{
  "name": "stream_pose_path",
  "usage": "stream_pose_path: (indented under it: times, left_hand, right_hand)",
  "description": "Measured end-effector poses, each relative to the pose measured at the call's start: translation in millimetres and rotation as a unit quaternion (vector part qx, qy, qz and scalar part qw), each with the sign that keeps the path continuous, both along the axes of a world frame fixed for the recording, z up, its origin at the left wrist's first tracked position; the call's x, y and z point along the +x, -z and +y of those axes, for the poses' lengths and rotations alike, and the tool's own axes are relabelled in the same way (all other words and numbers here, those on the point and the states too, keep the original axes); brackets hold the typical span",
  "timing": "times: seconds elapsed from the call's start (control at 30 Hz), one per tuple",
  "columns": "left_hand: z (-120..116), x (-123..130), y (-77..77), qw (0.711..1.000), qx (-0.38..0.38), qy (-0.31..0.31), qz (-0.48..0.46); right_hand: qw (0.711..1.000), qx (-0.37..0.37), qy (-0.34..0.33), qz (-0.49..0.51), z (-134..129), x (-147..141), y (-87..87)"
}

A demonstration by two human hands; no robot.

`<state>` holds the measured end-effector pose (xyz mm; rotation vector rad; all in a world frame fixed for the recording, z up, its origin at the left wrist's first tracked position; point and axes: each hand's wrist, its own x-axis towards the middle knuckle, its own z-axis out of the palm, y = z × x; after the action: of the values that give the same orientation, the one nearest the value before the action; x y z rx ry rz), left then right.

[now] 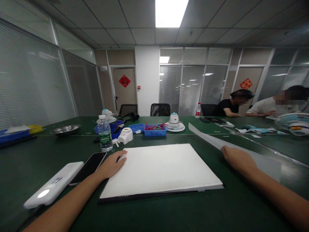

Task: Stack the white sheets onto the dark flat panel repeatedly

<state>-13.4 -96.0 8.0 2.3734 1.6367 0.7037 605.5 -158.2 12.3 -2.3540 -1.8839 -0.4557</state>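
The right hand point(238, 159) had its fingers closed, pinching the edge of a thin clear sheet point(267, 162). The sheet hung off to the right, held up at a slant and apart from the white board. The left hand point(112, 164) had a loose grip, its fingers a bit apart, resting on the left edge of the white board point(159, 170) near the far corner. The board lay flat on the green table point(169, 212), right in front of the person, with something dark under it.

The step in hand looked like keeping the board steady while the clear sheet was held to one side. The next move seemed to call for a gentle pinch, so the floppy sheet would not crease, and a light left hand, so the board would not slide.

Left of the board were a phone point(89, 167) and a water bottle point(105, 133). Beyond it sat a blue tray point(155, 132).
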Motion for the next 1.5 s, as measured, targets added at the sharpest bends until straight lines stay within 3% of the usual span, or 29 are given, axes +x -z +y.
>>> stream_pose_path:
  times: [0.07,0.17,0.3,0.43,0.63,0.83,1.13,1.3,1.4,1.5]
  left_hand:
    - [0.0,-0.8,-0.1,1.0,-0.003,-0.001,-0.002]
    - [0.9,-1.6,1.6,1.0,-0.002,-0.001,-0.018]
    - [2.6,-2.5,4.2,0.999,-0.01,0.009,-0.049]
    - [2.7,-2.9,4.3,0.998,-0.023,0.013,-0.059]
    - [2.4,-2.7,6.6,0.999,-0.021,0.017,-0.021]
    - [4.8,-5.3,7.8,0.999,-0.019,0.026,0.006]
    - [3.1,-5.5,9.4,0.998,-0.039,0.039,0.026]
    - [1.3,-4.2,7.5,0.996,-0.049,0.042,0.054]
    - [2.6,-4.8,8.5,0.997,-0.037,0.04,0.052]
    - [4.8,-5.6,11.3,0.998,-0.032,0.039,0.044]
  right_hand:
    - [0.999,0.033,-0.033,-0.021,-7.1,-28.0,-5.3]
    - [0.984,0.077,-0.16,-0.031,-22.5,-76.6,-11.6]
    - [0.927,0.04,-0.374,-0.011,-44.6,-137.3,-11.5]
    - [0.879,0.001,-0.476,0.016,-62.9,-175.7,-10.2]
    - [0.856,-0.083,-0.506,0.057,-80.3,-192.4,-22.6]
    - [0.815,-0.114,-0.556,0.117,-89.2,-199.2,-30.1]
    - [0.872,-0.06,-0.463,0.151,-66.8,-180.7,-14.0]
    - [0.875,-0.081,-0.451,0.155,-60.9,-176.1,-13.0]
    - [0.874,-0.037,-0.468,0.129,-60.8,-175.1,-11.8]
    - [0.846,0.032,-0.527,0.078,-63.8,-176.3,-11.3]
